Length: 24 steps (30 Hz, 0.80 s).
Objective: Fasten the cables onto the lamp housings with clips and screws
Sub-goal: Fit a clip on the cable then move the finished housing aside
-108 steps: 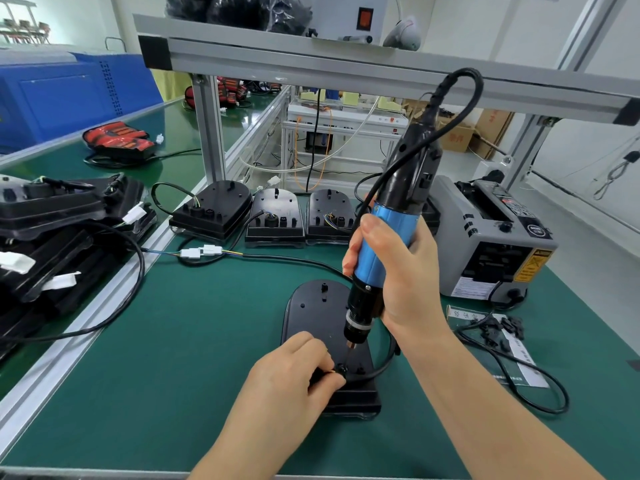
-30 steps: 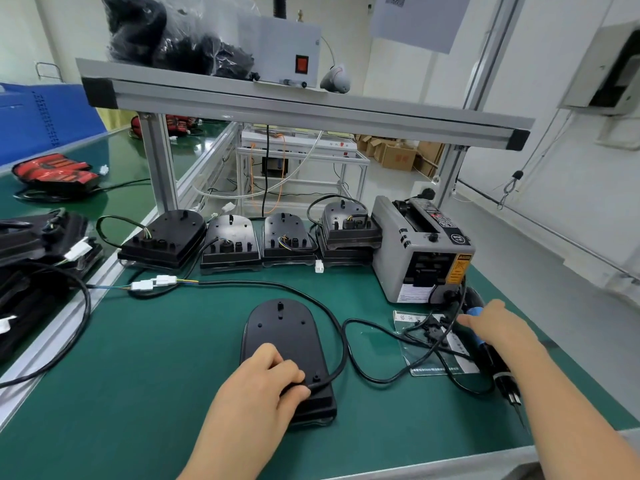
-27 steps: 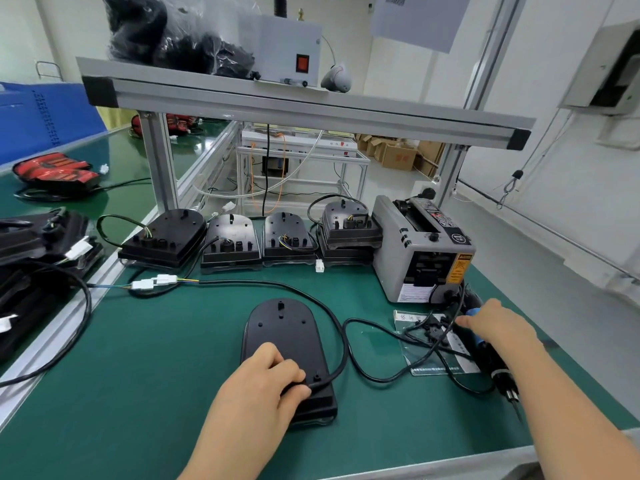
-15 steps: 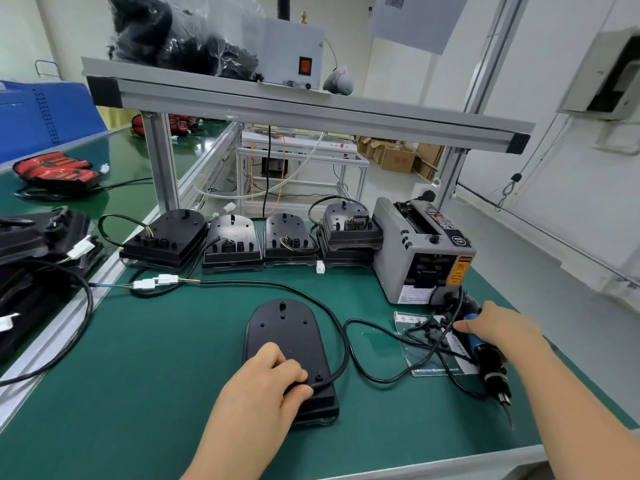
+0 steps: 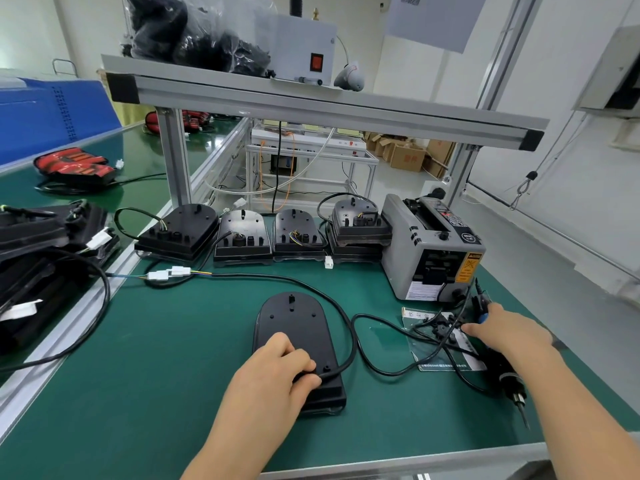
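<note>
**Left grip clamped on the cable, right grip spread over the screwdriver**

The left hand point(image 5: 277, 368) has its grip closed. The fingers are curled and the thumb pinches the thin black cable point(image 5: 349, 341) where it meets the near right corner of the black, round-topped plastic lamp housing point(image 5: 292, 320). The palm rests on the near end of that housing, which lies flat on the green worktop point(image 5: 156, 358).

From the pinch, the cable curves round the housing's right side. It passes beyond the far end and runs to a pair of white plastic connectors point(image 5: 169, 273), far and to the left of the housing.

The right hand point(image 5: 509, 336) is well to the right of the housing, its grip apart. The fingers stretch flat over the blue-and-black electric screwdriver point(image 5: 507, 377), which lies on the worktop with its bit pointing towards the near edge. The fingertips point(image 5: 465, 329) reach a scatter of small black plastic clips point(image 5: 445, 332) on a clear plastic bag point(image 5: 446, 358). Whether they touch a clip cannot be told.

A second black cord point(image 5: 381, 370) loops on the worktop between the housing and the bag. Beyond the clips, far and to the right of the housing, stands a grey box-shaped tape dispenser point(image 5: 433, 251). Straight beyond the housing sits a row of black lamp housings point(image 5: 242, 237).
</note>
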Each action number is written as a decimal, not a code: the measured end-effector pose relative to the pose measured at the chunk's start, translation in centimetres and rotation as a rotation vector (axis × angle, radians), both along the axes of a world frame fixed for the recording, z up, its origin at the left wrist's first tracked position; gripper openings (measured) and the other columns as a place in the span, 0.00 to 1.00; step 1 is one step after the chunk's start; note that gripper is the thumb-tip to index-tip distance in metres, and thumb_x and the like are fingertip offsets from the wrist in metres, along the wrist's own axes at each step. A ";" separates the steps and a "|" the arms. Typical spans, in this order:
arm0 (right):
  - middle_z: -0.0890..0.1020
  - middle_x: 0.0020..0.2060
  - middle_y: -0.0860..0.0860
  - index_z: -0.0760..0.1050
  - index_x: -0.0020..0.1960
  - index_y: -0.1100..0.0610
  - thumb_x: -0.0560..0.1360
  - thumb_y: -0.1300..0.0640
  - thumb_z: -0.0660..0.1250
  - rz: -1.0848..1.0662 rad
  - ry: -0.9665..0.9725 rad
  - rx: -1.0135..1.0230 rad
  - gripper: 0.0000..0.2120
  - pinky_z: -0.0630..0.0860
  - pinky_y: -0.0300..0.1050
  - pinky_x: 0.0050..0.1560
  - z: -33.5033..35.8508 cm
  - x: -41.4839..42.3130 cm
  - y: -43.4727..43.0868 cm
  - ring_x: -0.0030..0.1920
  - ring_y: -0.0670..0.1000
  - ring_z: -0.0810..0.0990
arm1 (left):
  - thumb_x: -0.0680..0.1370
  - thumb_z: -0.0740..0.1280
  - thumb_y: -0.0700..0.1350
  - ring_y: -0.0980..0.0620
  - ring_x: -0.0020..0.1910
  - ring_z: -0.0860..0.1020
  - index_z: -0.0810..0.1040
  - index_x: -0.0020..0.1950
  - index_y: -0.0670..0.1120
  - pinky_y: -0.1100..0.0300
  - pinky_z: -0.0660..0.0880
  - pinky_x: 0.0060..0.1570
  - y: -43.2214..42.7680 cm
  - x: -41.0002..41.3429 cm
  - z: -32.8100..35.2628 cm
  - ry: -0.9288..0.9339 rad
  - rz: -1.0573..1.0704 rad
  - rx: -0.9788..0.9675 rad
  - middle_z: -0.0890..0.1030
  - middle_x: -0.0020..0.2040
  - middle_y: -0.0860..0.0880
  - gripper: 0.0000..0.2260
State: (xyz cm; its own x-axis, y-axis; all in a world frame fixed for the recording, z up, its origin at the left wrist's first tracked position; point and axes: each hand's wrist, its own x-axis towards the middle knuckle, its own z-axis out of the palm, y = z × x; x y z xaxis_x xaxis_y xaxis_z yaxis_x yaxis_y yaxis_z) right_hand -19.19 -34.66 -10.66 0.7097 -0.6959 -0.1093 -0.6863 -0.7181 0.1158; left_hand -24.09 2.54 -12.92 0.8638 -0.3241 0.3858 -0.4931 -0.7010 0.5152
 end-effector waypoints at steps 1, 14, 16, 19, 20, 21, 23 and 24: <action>0.77 0.62 0.52 0.58 0.72 0.49 0.73 0.31 0.58 0.000 0.000 0.001 0.35 0.70 0.45 0.42 0.0 -0.1 0.1 0.57 0.56 0.77 | 0.77 0.63 0.57 0.61 0.42 0.72 0.79 0.52 0.56 0.72 0.65 0.41 0.0 0.0 0.0 0.002 -0.001 -0.004 0.68 0.45 0.60 0.09; 0.78 0.56 0.52 0.69 0.64 0.49 0.76 0.40 0.59 0.146 -0.251 -0.041 0.21 0.76 0.47 0.44 1.9 0.1 1.6 0.50 0.55 0.78 | 0.78 0.62 0.57 0.62 0.41 0.70 0.78 0.53 0.56 0.74 0.64 0.38 0.0 0.1 0.0 0.021 -0.002 0.014 0.68 0.45 0.60 0.10; 0.80 0.49 0.50 0.76 0.54 0.49 0.76 0.51 0.59 0.234 -0.498 -0.039 0.10 0.76 0.47 0.41 2.7 0.8 2.6 0.43 0.53 0.76 | 0.78 0.62 0.58 0.62 0.41 0.70 0.78 0.53 0.57 0.74 0.65 0.39 0.0 0.1 0.0 0.021 -0.001 0.018 0.68 0.46 0.60 0.10; 0.80 0.44 0.49 0.78 0.44 0.52 0.75 0.57 0.60 0.244 -0.712 0.287 0.08 0.72 0.45 0.39 3.4 2.3 4.0 0.39 0.51 0.76 | 0.77 0.62 0.58 0.62 0.41 0.70 0.78 0.53 0.57 0.73 0.65 0.39 0.0 0.2 -0.1 0.023 0.001 0.019 0.68 0.46 0.60 0.10; 0.80 0.41 0.50 0.79 0.43 0.58 0.75 0.58 0.62 0.198 -0.780 0.498 0.08 0.72 0.45 0.38 3.3 2.8 4.3 0.37 0.51 0.75 | 0.77 0.62 0.58 0.63 0.41 0.69 0.78 0.53 0.57 0.73 0.65 0.39 0.0 0.2 -0.1 0.022 0.001 0.021 0.68 0.46 0.60 0.10; 0.78 0.37 0.53 0.78 0.45 0.64 0.74 0.60 0.63 0.131 -0.849 0.683 0.08 0.71 0.45 0.35 3.2 3.2 4.5 0.34 0.51 0.74 | 0.77 0.62 0.58 0.63 0.40 0.69 0.78 0.53 0.57 0.73 0.65 0.39 0.0 0.2 -0.1 0.022 0.001 0.023 0.68 0.46 0.60 0.10; 0.74 0.31 0.55 0.77 0.46 0.69 0.74 0.63 0.64 -0.014 -0.965 0.929 0.08 0.66 0.41 0.27 2.8 3.5 4.6 0.29 0.50 0.69 | 0.77 0.62 0.58 0.64 0.40 0.68 0.78 0.53 0.57 0.73 0.65 0.39 0.0 0.1 -0.1 0.026 0.002 0.023 0.67 0.45 0.60 0.10; 0.73 0.31 0.54 0.77 0.47 0.68 0.74 0.64 0.64 -0.070 -1.008 0.983 0.06 0.65 0.39 0.24 2.5 3.5 4.5 0.28 0.49 0.67 | 0.77 0.62 0.58 0.64 0.40 0.68 0.78 0.53 0.57 0.73 0.65 0.39 0.0 0.1 -0.1 0.026 0.002 0.021 0.67 0.45 0.60 0.10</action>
